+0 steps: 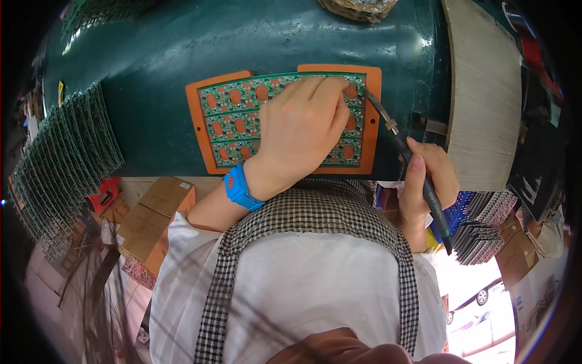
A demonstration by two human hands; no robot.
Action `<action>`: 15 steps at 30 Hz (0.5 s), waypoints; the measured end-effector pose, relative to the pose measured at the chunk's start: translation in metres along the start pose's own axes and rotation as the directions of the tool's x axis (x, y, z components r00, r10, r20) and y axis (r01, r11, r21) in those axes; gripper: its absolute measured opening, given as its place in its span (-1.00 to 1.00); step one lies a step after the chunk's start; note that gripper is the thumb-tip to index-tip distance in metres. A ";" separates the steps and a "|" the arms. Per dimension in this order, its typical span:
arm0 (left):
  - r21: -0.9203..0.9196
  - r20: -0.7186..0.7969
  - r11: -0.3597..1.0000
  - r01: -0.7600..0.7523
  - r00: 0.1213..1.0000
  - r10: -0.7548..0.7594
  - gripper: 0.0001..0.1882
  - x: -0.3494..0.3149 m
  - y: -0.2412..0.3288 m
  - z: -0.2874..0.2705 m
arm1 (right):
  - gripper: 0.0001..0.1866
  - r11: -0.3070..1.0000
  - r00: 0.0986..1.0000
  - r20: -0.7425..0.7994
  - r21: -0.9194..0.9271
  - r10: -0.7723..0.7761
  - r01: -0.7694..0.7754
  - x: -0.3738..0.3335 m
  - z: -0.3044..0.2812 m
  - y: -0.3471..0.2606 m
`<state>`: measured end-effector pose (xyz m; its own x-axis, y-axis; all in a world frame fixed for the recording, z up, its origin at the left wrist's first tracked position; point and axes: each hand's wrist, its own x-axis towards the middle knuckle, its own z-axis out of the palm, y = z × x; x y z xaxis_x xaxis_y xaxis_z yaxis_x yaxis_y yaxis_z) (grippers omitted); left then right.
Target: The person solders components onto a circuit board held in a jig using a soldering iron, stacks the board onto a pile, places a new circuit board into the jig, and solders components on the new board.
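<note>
A panel of green circuit boards (223, 113) with rows of oval cut-outs lies in an orange frame (375, 121) on the dark green table. My left hand (303, 124) rests over the panel's middle and right, its fingers bent down and closed near the top right; whatever they hold is hidden. A blue band (237, 187) is round that wrist. In my right hand (431, 176), beyond the frame's right side, I grip the black handle of a soldering iron (431, 200). Its bent metal tip reaches the upper right corner of the panel; I cannot tell whether it touches.
Several green board panels (73, 142) stand in a row at the left edge of the table (151, 54). A round, crusty-looking object (359, 8) sits at the far edge. A pale board (485, 97) borders the right side. Cardboard boxes (151, 212) stand below left.
</note>
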<state>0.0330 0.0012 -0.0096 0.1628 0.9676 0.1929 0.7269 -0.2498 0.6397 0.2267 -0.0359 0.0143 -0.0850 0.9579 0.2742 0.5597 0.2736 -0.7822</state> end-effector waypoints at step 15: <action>-0.009 0.064 0.997 -0.081 0.995 0.082 -0.82 -0.003 0.000 -0.005 | -0.90 0.997 0.997 0.022 0.012 0.070 -0.070 -0.007 0.000 -0.007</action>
<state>0.0293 -0.0018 -0.0058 0.2642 0.9443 0.1961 0.7051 -0.3278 0.6288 0.2237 -0.0442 0.0180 -0.0638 0.9763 0.2069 0.5547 0.2070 -0.8059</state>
